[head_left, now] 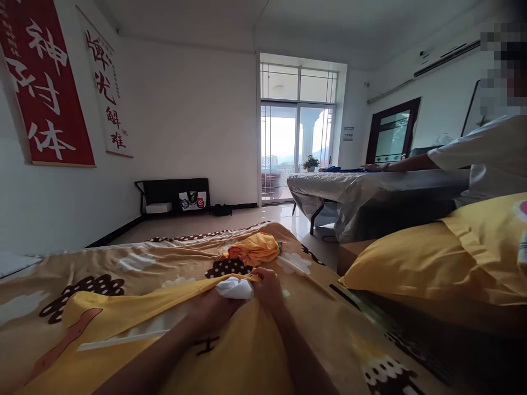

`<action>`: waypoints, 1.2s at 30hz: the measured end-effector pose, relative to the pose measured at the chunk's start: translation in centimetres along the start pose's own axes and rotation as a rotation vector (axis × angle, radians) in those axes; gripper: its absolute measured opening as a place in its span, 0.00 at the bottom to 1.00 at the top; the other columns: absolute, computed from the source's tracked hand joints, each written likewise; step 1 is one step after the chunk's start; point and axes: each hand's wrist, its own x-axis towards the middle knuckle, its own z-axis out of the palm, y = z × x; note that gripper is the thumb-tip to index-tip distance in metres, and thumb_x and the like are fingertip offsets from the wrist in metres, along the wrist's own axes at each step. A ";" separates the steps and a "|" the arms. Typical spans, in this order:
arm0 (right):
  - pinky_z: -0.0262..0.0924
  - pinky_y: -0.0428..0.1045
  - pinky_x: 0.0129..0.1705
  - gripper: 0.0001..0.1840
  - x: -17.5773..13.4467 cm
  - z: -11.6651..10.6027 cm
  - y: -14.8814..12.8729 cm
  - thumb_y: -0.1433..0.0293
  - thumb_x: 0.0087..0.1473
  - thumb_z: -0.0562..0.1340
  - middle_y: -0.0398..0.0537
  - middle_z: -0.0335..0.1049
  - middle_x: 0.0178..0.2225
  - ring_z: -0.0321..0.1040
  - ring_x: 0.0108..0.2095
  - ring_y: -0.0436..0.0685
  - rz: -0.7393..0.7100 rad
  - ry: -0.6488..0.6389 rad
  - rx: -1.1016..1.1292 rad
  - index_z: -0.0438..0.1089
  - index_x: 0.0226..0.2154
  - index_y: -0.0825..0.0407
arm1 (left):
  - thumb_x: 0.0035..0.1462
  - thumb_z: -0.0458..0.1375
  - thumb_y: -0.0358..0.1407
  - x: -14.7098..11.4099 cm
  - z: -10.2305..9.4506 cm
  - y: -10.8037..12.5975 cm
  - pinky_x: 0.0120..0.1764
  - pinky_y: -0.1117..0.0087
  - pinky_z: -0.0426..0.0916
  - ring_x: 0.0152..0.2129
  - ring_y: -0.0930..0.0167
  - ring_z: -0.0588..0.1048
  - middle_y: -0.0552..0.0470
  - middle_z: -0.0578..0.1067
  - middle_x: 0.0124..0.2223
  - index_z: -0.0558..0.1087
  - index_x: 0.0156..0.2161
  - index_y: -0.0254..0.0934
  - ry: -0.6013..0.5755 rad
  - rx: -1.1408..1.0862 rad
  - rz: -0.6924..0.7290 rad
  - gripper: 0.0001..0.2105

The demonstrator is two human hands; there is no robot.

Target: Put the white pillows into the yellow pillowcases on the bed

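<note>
A yellow pillowcase (140,315) with printed figures lies spread before me, its long edge lifted. My right hand (267,288) is closed on the edge of this pillowcase at its far end. Just left of it, a bunched white cloth (235,287) pokes out at the pillowcase's opening. My left hand (218,304) reaches to that white cloth and appears closed on it; its fingers are mostly hidden. Beyond both hands a crumpled orange-yellow cloth (257,249) rests on the patterned bed sheet (135,262).
At right, a yellow pillow (411,247) sits beside the bed. Behind it a person in a white shirt (473,148) leans an arm over a plastic-covered table (325,186). A low black bench (173,192) stands against the far wall, near a glass door (296,142).
</note>
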 end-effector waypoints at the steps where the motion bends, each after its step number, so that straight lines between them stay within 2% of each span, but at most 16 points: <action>1: 0.59 0.46 0.32 0.12 0.1 -0.1 0.1 0.75 0.39 0.60 0.48 0.77 0.29 0.71 0.31 0.57 0.006 0.005 -0.009 0.78 0.28 0.52 | 0.59 0.50 0.45 0.1 0.2 0.1 0.51 0.64 0.65 0.47 0.63 0.72 0.49 0.75 0.51 0.71 0.50 0.43 -0.018 0.003 -0.040 0.18; 4: 0.59 0.46 0.31 0.13 0.2 -0.3 0.4 0.75 0.39 0.60 0.47 0.77 0.28 0.71 0.29 0.55 0.017 0.012 -0.021 0.77 0.29 0.52 | 0.56 0.53 0.40 -0.3 0.9 0.0 0.47 0.62 0.67 0.43 0.60 0.74 0.45 0.77 0.46 0.74 0.44 0.39 -0.028 0.070 -0.126 0.13; 6: 0.59 0.45 0.32 0.12 0.2 -0.4 0.2 0.75 0.40 0.61 0.47 0.77 0.29 0.71 0.30 0.55 0.013 0.007 -0.022 0.77 0.30 0.51 | 0.55 0.54 0.39 -1.0 1.9 -0.4 0.46 0.62 0.67 0.42 0.60 0.74 0.43 0.77 0.45 0.73 0.43 0.37 0.100 0.088 -0.120 0.13; 9: 0.59 0.46 0.33 0.13 0.0 -0.5 -0.3 0.75 0.39 0.61 0.47 0.78 0.30 0.72 0.32 0.56 0.014 0.012 -0.031 0.77 0.31 0.51 | 0.54 0.56 0.44 -1.8 3.2 -1.3 0.49 0.62 0.66 0.47 0.61 0.71 0.42 0.73 0.50 0.70 0.50 0.37 0.353 0.006 -0.042 0.20; 11: 0.59 0.46 0.34 0.15 -0.2 -0.5 -0.7 0.76 0.39 0.61 0.48 0.78 0.32 0.72 0.33 0.56 0.024 0.024 -0.040 0.78 0.32 0.50 | 0.56 0.54 0.44 -2.0 3.3 -1.2 0.51 0.61 0.65 0.49 0.62 0.69 0.42 0.72 0.51 0.72 0.48 0.38 0.409 -0.060 0.043 0.17; 14: 0.60 0.46 0.35 0.16 -0.3 -0.8 -1.2 0.75 0.41 0.60 0.49 0.78 0.33 0.72 0.34 0.56 0.025 0.023 -0.057 0.78 0.34 0.50 | 0.61 0.48 0.42 -1.8 2.3 0.4 0.46 0.63 0.66 0.40 0.64 0.72 0.45 0.76 0.42 0.76 0.37 0.37 0.370 -0.183 0.110 0.15; 17: 0.59 0.45 0.34 0.15 -0.3 -1.1 -1.3 0.73 0.43 0.61 0.50 0.78 0.34 0.72 0.34 0.56 0.019 -0.024 -0.082 0.78 0.35 0.50 | 0.62 0.47 0.45 -1.5 1.3 2.9 0.41 0.66 0.67 0.35 0.65 0.73 0.47 0.77 0.36 0.74 0.38 0.36 0.269 -0.347 0.091 0.18; 21: 0.58 0.45 0.34 0.15 -0.2 -1.2 -1.0 0.76 0.41 0.61 0.49 0.78 0.33 0.72 0.33 0.57 0.010 -0.041 -0.111 0.78 0.32 0.48 | 0.62 0.46 0.47 -1.2 1.3 4.1 0.47 0.66 0.65 0.40 0.64 0.73 0.47 0.77 0.39 0.74 0.37 0.35 0.048 -0.442 0.119 0.19; 24: 0.58 0.45 0.35 0.16 -0.2 -1.1 -0.7 0.77 0.41 0.58 0.48 0.78 0.33 0.72 0.34 0.56 -0.020 -0.031 -0.131 0.78 0.31 0.48 | 0.63 0.45 0.46 -1.3 1.4 3.4 0.49 0.67 0.64 0.43 0.64 0.73 0.48 0.77 0.43 0.74 0.39 0.36 -0.020 -0.397 0.101 0.19; 26: 0.58 0.44 0.35 0.18 -0.3 -0.9 -0.7 0.78 0.42 0.57 0.48 0.78 0.34 0.71 0.35 0.55 -0.035 -0.019 -0.133 0.78 0.32 0.48 | 0.63 0.43 0.47 -1.6 1.3 2.7 0.46 0.68 0.65 0.41 0.64 0.74 0.49 0.78 0.42 0.74 0.39 0.38 -0.020 -0.373 0.019 0.20; 30: 0.57 0.44 0.35 0.20 -0.5 -0.9 -1.1 0.79 0.41 0.56 0.48 0.78 0.34 0.71 0.34 0.55 -0.039 -0.012 -0.108 0.78 0.35 0.49 | 0.63 0.42 0.48 -1.7 1.0 1.4 0.40 0.67 0.66 0.36 0.64 0.74 0.49 0.78 0.36 0.73 0.37 0.39 0.078 -0.241 -0.122 0.21; 33: 0.55 0.44 0.32 0.19 -0.7 -1.1 -1.6 0.80 0.39 0.56 0.46 0.77 0.32 0.70 0.32 0.54 -0.044 -0.034 -0.056 0.77 0.32 0.50 | 0.63 0.42 0.47 -1.3 0.9 0.9 0.38 0.67 0.66 0.34 0.64 0.75 0.47 0.78 0.35 0.73 0.38 0.39 0.082 -0.104 -0.143 0.20; 36: 0.56 0.44 0.33 0.18 -0.8 -1.1 -1.9 0.79 0.38 0.57 0.46 0.77 0.31 0.70 0.32 0.54 -0.054 -0.024 -0.008 0.76 0.31 0.51 | 0.63 0.43 0.44 -1.2 1.2 0.6 0.40 0.67 0.66 0.38 0.63 0.76 0.45 0.78 0.38 0.73 0.43 0.41 0.059 0.030 -0.103 0.18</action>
